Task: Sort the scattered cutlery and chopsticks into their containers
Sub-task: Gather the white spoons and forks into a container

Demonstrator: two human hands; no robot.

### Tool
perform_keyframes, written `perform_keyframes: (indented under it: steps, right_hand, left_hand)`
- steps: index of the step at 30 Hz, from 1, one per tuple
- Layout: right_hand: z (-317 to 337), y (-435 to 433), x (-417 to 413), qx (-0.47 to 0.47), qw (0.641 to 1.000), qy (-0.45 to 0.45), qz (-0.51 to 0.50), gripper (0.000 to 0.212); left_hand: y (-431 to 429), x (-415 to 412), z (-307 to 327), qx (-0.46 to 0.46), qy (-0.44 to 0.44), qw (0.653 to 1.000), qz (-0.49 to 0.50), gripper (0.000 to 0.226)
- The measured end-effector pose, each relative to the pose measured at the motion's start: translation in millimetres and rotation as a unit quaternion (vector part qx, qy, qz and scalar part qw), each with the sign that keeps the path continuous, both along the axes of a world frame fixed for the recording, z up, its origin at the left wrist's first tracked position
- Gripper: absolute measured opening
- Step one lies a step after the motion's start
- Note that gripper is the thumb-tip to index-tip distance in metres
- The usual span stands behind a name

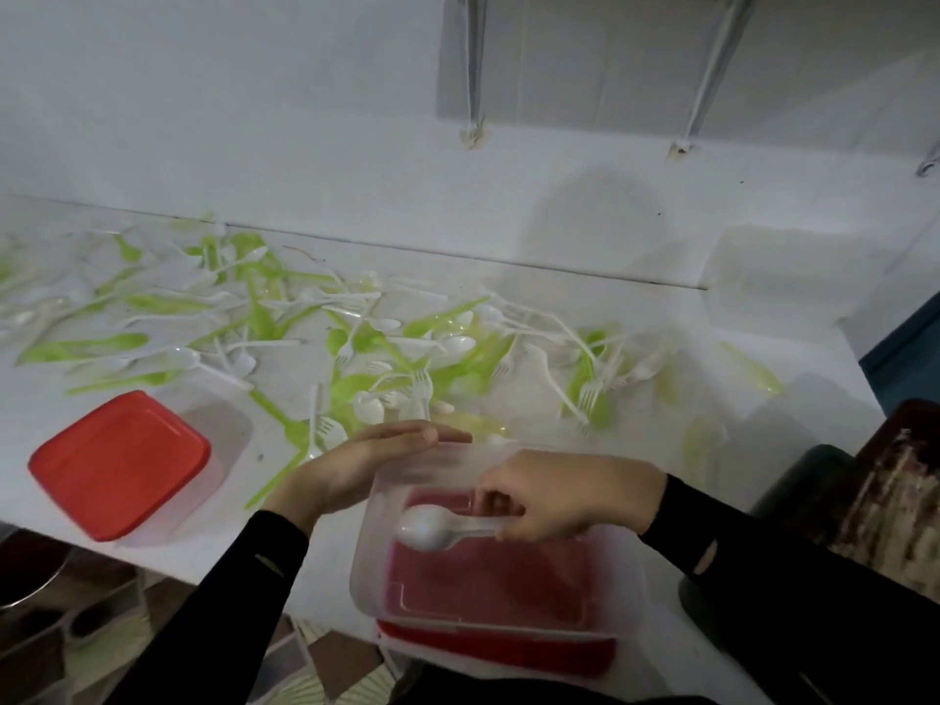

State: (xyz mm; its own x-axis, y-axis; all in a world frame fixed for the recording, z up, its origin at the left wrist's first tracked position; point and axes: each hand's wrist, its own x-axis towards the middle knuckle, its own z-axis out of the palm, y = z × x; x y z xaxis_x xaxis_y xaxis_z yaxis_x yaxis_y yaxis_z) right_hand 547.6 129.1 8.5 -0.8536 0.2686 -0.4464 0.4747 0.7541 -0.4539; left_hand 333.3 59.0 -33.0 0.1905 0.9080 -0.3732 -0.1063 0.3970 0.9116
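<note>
The right hand [569, 493] pinched a white spoon [432, 526] by its handle, fingers curled round it, and held it over the open clear container [362, 562] that stood at the near edge of the table [806, 348]. The spoon's bowl pointed toward the container's left wall, above its floor, which showed red through the plastic. A red lid [498, 648] lay under the container, its edge sticking out along the near side.

The left hand [356, 465] was at the container's far left corner, fingers straight and together, holding nothing. I could not tell whether it touched the rim or only hung just beside it. Both arms wore black sleeves [239, 602].

To the left of the open container, well apart from it, stood a second clear container [203, 480] closed with a red lid [119, 463].

Beyond the open container, the scattered cutlery [356, 348] covered the table in a loose band running left and right: green and white plastic forks and spoons lying crossed over one another, the nearest pieces just past the container's far rim. The picture was too blurred to sort every piece by kind. Behind that mess rose a white wall [305, 119] with two metal brackets [473, 68] fixed to it.
</note>
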Motion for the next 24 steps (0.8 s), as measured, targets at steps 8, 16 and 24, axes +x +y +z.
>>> perform_keyframes:
  steps: [8,16,24]
  right_hand:
    - [-31,-32,3,0.262,0.962,-0.066,-0.040,0.020]
    - [-31,-30,3,0.328,0.934,-0.096,-0.109,0.019]
    - [-18,-27,8,0.269,0.950,-0.110,-0.114,0.028]
  left_hand:
    - [12,16,4,-0.006,0.000,1.000,0.015,0.037]
    - [17,21,1,-0.016,-0.024,1.000,0.011,0.031]
    - [16,11,-5,0.046,0.052,0.991,0.115,0.041]
